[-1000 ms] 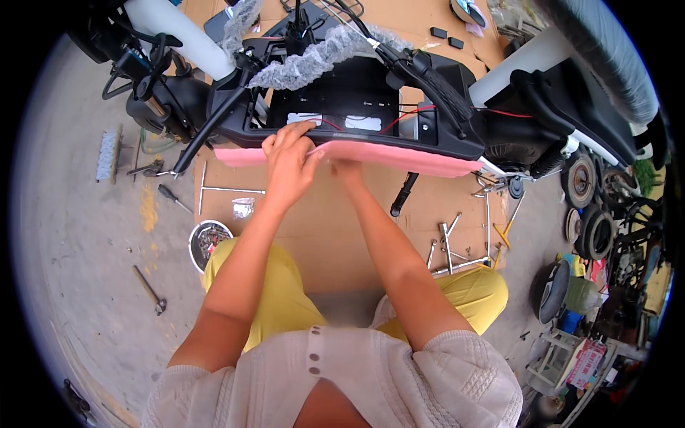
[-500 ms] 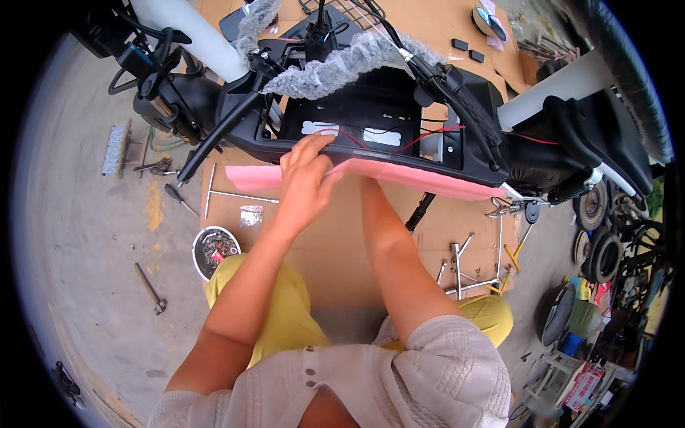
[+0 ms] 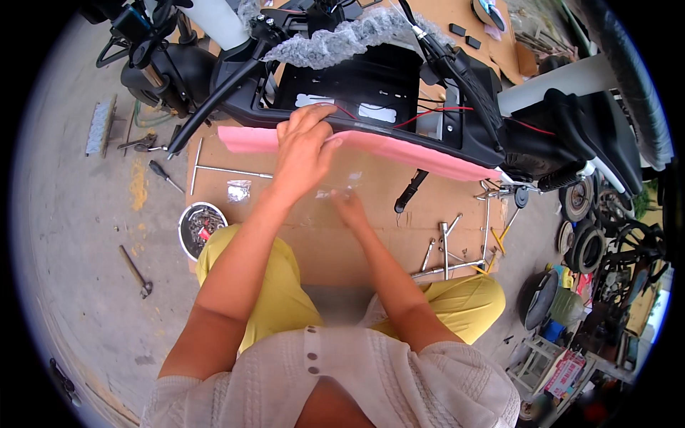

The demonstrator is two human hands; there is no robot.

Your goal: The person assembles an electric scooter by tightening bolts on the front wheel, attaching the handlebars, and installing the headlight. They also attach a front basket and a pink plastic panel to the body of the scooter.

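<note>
A black scooter frame lies across a sheet of cardboard, with a pink foam strip along its near edge. My left hand rests over that edge, fingers spread on the pink strip and the black rim. My right hand is lower, over the cardboard, its fingers pinched on a clear plastic film that stretches up toward the frame. Red wires and a wad of bubble wrap lie in the open frame bay.
A metal bowl of screws stands by my left knee. A hammer, a screwdriver and a T-handle wrench lie to the left. Several loose wrenches are on the right. Small wheels are stacked far right.
My right hand has come down off the frame edge toward me, drawing the clear film with it. My left hand stays on the pink strip.
</note>
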